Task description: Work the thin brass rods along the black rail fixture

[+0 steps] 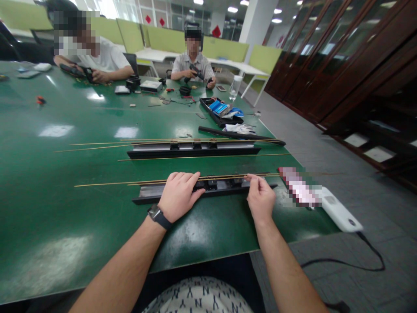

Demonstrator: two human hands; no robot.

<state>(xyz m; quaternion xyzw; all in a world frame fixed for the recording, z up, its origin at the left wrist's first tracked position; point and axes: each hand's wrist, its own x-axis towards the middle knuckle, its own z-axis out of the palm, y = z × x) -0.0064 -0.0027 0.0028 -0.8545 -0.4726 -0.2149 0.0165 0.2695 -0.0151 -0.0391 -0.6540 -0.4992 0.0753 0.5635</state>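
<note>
A channel-shaped rail [149,191], silvery inside with a black front edge, lies across the green table in front of me. Several small black blocks [212,183] sit in its channel, and thin brass-coloured rods [104,184] run lengthwise along it. My left hand [180,193], wearing a black watch, is closed over the rail left of the blocks, its fingers over the far edge and thumb on the near side. Near the rail's right end, my right hand [261,196] pinches a thin brass rod between thumb and forefinger. The palm side of both hands is hidden.
Behind lies a second rail [192,152] with blocks and rods, then a black bar [241,135], gloves [239,128] and a black tray [211,114]. A phone [298,187] and white power strip [340,211] lie right, near the edge. Two people sit opposite.
</note>
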